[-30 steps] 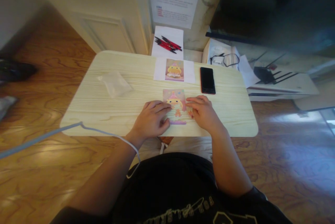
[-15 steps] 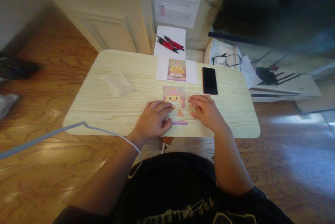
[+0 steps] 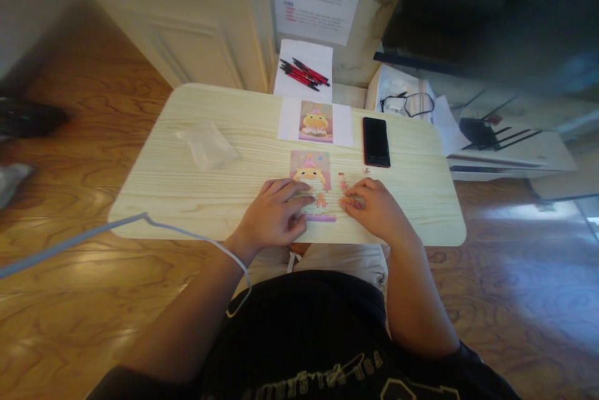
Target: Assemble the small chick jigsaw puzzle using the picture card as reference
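Observation:
A partly assembled jigsaw puzzle (image 3: 309,161) lies on the pale wooden table (image 3: 253,122), showing a yellow cartoon animal in a pink hat. My left hand (image 3: 281,211) rests over its left side, fingers stretched out on the pieces. An orange puzzle piece (image 3: 321,201) sits within the gap in the lower part. Just right of the puzzle, my right hand (image 3: 374,205) has thumb and fingertips closed on a small puzzle piece (image 3: 345,201), mostly hidden by the fingers. Other loose puzzle pieces (image 3: 342,183) lie beside these fingertips, and one small piece (image 3: 366,170) is farther back.
Behind the puzzle is a printed sheet (image 3: 316,120) with the same picture. A black phone (image 3: 375,143) lies to the right, a clear plastic bag (image 3: 208,145) to the left. Red pens (image 3: 304,74) rest on paper beyond the table. A grey cable (image 3: 187,227) crosses the left front.
My right hand has drawn back toward me and now pinches among the loose pieces, uncovering a small piece near the phone. My left hand stays almost where it was.

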`<state>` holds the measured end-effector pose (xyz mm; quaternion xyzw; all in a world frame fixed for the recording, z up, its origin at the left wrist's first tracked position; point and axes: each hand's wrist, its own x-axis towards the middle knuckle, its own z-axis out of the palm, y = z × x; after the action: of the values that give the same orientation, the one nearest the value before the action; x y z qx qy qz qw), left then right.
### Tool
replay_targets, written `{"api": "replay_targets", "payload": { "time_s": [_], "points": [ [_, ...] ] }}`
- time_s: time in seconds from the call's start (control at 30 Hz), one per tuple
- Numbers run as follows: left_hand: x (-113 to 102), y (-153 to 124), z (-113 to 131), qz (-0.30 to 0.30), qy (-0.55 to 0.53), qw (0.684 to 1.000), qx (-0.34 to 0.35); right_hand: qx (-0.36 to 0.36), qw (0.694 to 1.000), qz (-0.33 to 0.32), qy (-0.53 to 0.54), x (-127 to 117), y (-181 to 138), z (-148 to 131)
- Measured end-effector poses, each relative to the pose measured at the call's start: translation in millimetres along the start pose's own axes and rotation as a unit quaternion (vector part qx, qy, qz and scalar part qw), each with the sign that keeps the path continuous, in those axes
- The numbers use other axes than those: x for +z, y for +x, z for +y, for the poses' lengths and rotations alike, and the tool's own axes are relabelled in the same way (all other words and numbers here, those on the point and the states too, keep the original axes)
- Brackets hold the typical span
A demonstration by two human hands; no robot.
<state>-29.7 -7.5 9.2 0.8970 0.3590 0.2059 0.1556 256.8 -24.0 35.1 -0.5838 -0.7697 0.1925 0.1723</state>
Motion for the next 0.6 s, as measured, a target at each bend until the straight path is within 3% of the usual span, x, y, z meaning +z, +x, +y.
{"api": "replay_targets", "payload": {
  "time_s": [0.37,0.6],
  "points": [
    [-0.8,1.9,0.8,-0.02,-0.003,1.0,0.016,0.003,1.0,-0.02,-0.008,4.1,6.2,-8.2],
    [1.5,-1.4,-1.8,0.013,-0.002,1.0,0.009,0.018,1.0,-0.013,0.009,-1.0,2.0,-0.3]
  ]
}}
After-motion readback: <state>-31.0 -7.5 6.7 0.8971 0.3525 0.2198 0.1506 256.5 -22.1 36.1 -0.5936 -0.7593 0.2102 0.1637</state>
